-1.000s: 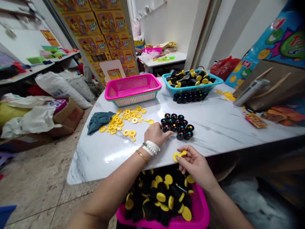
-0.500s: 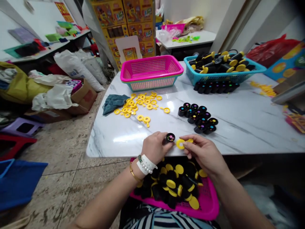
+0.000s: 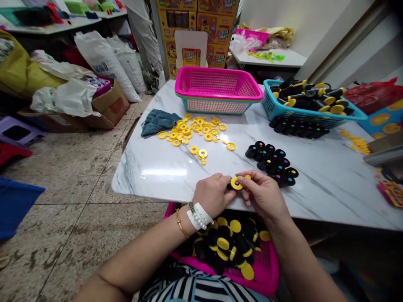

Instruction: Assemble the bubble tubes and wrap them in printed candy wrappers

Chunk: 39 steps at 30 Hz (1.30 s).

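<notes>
My left hand point(image 3: 213, 193) is closed round a small black cylinder point(image 3: 229, 186) at the near table edge. My right hand point(image 3: 262, 192) pinches a yellow ring point(image 3: 236, 183) and presses it onto the cylinder's end, where a pink dot shows through the ring's hole. A cluster of black cylinders with coloured dots point(image 3: 273, 162) stands just beyond my right hand. Loose yellow rings point(image 3: 195, 132) lie scattered further left on the marble table point(image 3: 327, 184). On my lap sits a pink basket point(image 3: 267, 277) full of black and yellow pieces.
An empty pink basket point(image 3: 217, 86) stacked in a teal one stands at the back. A blue basket point(image 3: 315, 114) with black and yellow parts is at the back right, a row of cylinders before it. A teal cloth point(image 3: 155, 121) lies left. Bags, boxes and stools crowd the floor.
My left hand picked a black cylinder from the cluster and drew it to the table edge. My right hand brought the yellow ring over and set it on the cylinder's end.
</notes>
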Each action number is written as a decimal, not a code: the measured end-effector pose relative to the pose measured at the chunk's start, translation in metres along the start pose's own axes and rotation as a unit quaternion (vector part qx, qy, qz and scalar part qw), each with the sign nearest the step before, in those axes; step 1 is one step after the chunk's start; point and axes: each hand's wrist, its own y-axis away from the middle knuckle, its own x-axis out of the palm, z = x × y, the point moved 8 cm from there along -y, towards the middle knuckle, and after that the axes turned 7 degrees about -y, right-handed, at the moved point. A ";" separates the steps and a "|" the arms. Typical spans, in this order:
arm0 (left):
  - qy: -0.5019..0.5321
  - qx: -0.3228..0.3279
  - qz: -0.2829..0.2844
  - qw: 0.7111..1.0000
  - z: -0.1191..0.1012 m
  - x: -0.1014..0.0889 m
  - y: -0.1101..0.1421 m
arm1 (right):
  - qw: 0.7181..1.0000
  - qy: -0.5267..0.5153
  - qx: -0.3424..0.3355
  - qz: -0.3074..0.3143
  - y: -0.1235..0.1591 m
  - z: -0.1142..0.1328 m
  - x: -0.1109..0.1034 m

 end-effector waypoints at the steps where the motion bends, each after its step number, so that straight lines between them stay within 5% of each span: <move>1: 0.001 0.001 -0.002 1.000 -0.001 -0.002 0.000 | 1.000 0.003 -0.001 0.002 0.000 0.000 0.000; 11: 0.255 -0.051 0.122 0.958 -0.001 0.001 -0.014 | 0.993 0.107 -0.009 0.053 0.004 0.006 0.005; 16: 0.234 -0.030 0.092 0.967 -0.001 0.002 -0.009 | 0.990 0.135 -0.041 0.031 0.009 0.006 0.005; 24: 0.085 0.036 -0.056 0.994 -0.011 -0.009 0.005 | 0.993 0.068 -0.003 0.093 0.003 -0.001 0.009; 29: -0.004 0.004 -0.048 0.999 -0.006 0.000 0.006 | 0.988 0.106 0.012 0.112 0.003 -0.001 0.012; 33: 0.032 -0.009 -0.033 0.999 -0.005 0.000 0.007 | 0.989 0.113 -0.014 0.090 0.009 -0.003 0.013; 39: 0.100 -0.045 0.003 0.994 0.012 0.006 0.000 | 0.996 -0.045 0.016 0.077 -0.012 -0.031 -0.009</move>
